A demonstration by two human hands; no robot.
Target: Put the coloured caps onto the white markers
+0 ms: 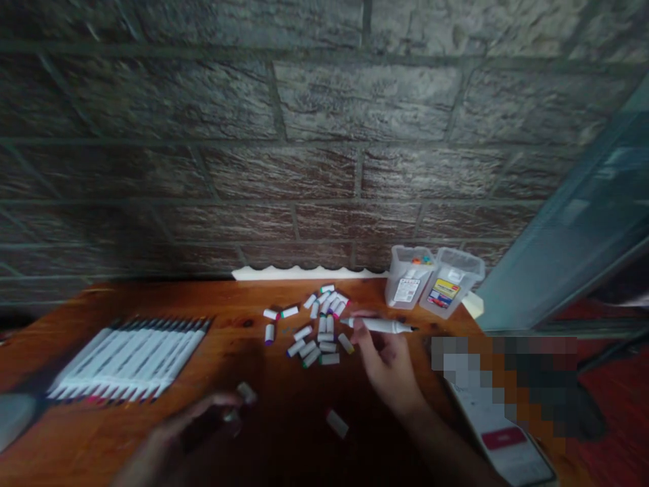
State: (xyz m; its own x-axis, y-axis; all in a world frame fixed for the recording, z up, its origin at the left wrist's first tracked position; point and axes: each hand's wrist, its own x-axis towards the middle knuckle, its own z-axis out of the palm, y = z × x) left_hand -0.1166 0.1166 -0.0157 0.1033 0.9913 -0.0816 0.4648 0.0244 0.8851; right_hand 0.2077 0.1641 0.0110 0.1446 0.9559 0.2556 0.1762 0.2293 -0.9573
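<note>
My right hand [388, 368] pinches a white marker [382, 326] held nearly level, its uncapped dark tip pointing right. My left hand [190, 423], blurred and in shadow, has a marker cap [247, 393] at its closed fingertips. A pale blurred shape below that cap is too unclear to name. Between and beyond my hands lies a loose pile of marker caps [325, 326], white with coloured ends. One separate cap [337, 424] sits nearer to me. At the left, several white markers [134, 358] lie side by side in a row.
Two clear plastic containers [410, 277] with labels stand at the back right by the brick wall [314, 169]. A white wavy-edged strip [309, 273] runs along the wall. A phone [499, 423] lies on the wooden table [243, 304] at the right, partly pixelated.
</note>
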